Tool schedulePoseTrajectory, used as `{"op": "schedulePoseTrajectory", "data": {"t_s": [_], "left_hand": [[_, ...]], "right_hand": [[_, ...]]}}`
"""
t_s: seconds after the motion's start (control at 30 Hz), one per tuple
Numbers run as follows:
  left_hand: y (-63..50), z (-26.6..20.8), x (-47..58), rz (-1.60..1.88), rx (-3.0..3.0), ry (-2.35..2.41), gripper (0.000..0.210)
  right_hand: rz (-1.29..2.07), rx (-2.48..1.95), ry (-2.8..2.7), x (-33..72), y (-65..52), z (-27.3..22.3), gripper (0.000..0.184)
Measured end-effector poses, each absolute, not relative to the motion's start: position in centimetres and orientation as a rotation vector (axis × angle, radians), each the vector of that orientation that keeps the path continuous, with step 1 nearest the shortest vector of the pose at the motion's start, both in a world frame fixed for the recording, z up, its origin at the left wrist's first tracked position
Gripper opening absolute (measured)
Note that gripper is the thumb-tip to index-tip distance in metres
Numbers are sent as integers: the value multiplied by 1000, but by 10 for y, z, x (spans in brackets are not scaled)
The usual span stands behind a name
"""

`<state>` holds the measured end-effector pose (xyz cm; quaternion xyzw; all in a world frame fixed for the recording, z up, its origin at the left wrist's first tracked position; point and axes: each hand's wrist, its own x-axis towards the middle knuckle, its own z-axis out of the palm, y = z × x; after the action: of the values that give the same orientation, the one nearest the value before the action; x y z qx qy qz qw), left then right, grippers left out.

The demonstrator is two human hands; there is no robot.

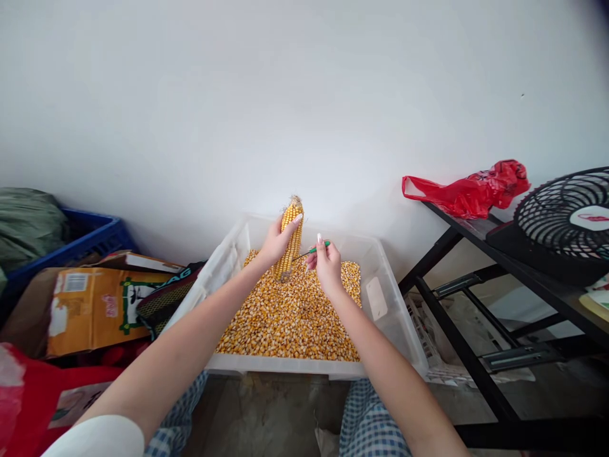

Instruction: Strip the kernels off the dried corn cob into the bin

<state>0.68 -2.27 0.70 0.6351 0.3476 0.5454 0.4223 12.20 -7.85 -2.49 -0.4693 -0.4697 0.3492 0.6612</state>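
My left hand (pixel 278 240) is closed around an ear of dried corn (pixel 294 238), held upright with a slight tilt above a clear plastic bin (pixel 285 364). Its yellow kernel rows look mostly whole on the side facing me. In my right hand (pixel 328 261) is a thin screwdriver-like tool with a green handle (pixel 320 246), pinched between thumb and fingers. The metal shaft points left, and its tip is at or very near the lower part of the ear. Loose corn kernels (pixel 285 324) cover the bin's floor below both hands.
On the right, a black folding table (pixel 451 222) bears a red plastic bag (pixel 476 190) and a black fan (pixel 571 216). Cardboard boxes (pixel 90 317) and a blue crate (pixel 102 235) crowd the left side. A white wall (pixel 304 95) rises behind the bin.
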Motion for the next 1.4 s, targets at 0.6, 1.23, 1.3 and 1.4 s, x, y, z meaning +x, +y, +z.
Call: {"op": "schedulePoseTrajectory", "data": {"t_s": [0.6,1.23,1.3,1.4], "left_hand": [[-33,-2,9,1294,2211,1036,31],[-19,-7,12,1473,1611,990,44],[-19,-6,11,1440,1520,953,46],[-19,-4,11,1402,1382,902,46]], "right_hand": [[420,-1334,-1272,124,-70,-39,29],[497,-1205,-1222,123,-74,-34,31],[516,-1181,-1218,124,-74,-32,32],[544,-1134,-1223,125,-76,-27,34]]}}
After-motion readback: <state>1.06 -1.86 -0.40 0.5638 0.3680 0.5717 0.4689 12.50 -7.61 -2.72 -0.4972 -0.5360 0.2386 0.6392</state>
